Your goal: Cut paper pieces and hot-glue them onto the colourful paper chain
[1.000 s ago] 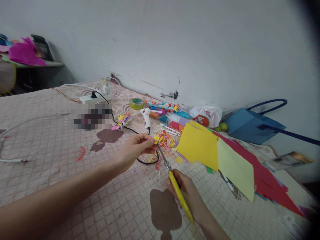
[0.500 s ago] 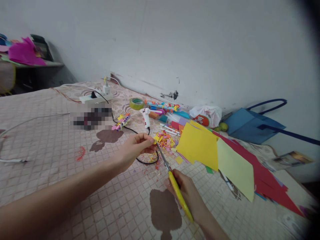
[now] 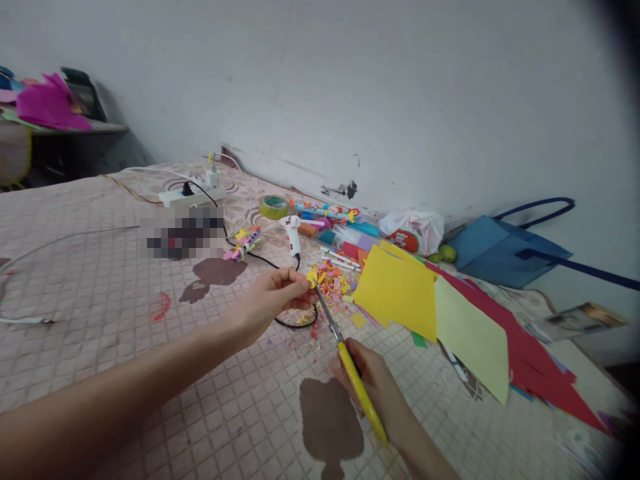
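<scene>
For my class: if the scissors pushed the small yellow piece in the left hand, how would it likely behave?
The small yellow piece is probably very light, being tiny beside the left hand that pinches it. It would likely bend or swivel under the scissors, since it looks thin and juts out beyond the pinch.

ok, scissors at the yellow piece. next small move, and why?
Probably one short snip with the scissors in the right hand, the left hand pinching the small yellow piece. The tip of the blades is at that piece, close to the left thumb, so a small cut looks safer than a long one. How far the blades are open, I can't tell.
</scene>
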The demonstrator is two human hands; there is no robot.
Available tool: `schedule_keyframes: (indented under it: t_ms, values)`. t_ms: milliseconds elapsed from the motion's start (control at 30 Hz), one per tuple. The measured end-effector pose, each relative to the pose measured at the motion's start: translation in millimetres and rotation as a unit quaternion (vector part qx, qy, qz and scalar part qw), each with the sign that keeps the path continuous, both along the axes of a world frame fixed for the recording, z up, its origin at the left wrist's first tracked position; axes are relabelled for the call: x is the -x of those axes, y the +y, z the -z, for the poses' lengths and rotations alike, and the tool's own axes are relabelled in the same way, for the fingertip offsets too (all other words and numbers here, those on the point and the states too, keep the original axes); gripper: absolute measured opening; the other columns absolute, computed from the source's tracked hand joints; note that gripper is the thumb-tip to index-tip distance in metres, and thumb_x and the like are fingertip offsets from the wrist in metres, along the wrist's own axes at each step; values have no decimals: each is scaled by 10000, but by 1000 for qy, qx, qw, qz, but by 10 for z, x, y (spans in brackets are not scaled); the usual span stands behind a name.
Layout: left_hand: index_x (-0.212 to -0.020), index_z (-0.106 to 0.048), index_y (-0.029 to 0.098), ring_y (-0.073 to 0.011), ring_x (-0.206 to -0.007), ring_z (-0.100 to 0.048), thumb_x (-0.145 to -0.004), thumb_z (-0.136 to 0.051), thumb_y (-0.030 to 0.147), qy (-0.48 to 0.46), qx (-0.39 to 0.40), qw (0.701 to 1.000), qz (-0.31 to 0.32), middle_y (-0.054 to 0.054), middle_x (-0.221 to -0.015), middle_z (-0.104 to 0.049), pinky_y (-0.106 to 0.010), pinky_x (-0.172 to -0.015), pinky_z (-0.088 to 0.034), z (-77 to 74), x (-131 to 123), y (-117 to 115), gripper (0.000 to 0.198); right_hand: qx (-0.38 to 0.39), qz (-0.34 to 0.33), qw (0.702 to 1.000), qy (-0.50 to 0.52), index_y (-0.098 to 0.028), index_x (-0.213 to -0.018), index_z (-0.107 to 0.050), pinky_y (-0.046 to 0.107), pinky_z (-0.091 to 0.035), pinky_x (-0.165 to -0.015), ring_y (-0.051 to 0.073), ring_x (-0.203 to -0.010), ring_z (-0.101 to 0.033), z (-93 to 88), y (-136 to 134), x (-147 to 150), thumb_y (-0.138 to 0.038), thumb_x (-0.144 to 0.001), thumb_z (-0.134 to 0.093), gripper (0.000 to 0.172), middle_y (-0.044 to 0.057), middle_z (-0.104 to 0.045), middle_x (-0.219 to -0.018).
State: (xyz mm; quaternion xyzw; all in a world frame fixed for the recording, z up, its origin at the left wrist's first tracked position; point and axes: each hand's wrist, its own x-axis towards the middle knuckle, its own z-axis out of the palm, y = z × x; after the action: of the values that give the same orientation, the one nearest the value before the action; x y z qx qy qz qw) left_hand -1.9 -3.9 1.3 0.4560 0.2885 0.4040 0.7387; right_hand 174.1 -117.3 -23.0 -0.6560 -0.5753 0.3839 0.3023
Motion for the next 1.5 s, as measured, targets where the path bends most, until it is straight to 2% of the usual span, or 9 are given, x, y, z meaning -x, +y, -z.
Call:
schedule_keyframes:
  t_ms: [167,700,1167,1500]
  values:
    - [-748,-565,145,-82,-665,-620,-763,-674,245,5,6,1000,2,6,-715,-677,-209,-676,-490,-4,-14,-17,149,9,3,1000,20,-202,-668,-416,195,-265,-389,68,-440,-315,-7,-1,21,-451,-805,-542,311,-70,-351,-555]
    - [-743,-577,143,-86,-648,-624,-757,-674,257,-16,15,1000,-5,8,-684,-670,-211,-670,-493,-44,-9,-5,150,6,14,998,55,-205,-643,-430,192,-274,-366,61,-385,-317,-12,2,38,-495,-761,-591,353,-80,-363,-482]
    - [-740,-573,144,-95,-670,-625,-746,-682,264,-18,23,1000,-7,-4,-712,-674,-226,-691,-490,-47,-26,-48,163,2,15,999,39,-206,-642,-422,190,-264,-355,56,-367,-310,-1,3,44,-480,-768,-583,341,-88,-360,-460]
    - [-735,-543,144,-92,-661,-628,-746,-686,261,-3,0,1000,-2,0,-702,-676,-219,-681,-498,-41,-12,-39,186,-17,5,1000,-2,-203,-674,-424,178,-283,-370,58,-412,-317,42,-2,13,-406,-817,-517,266,-73,-368,-544]
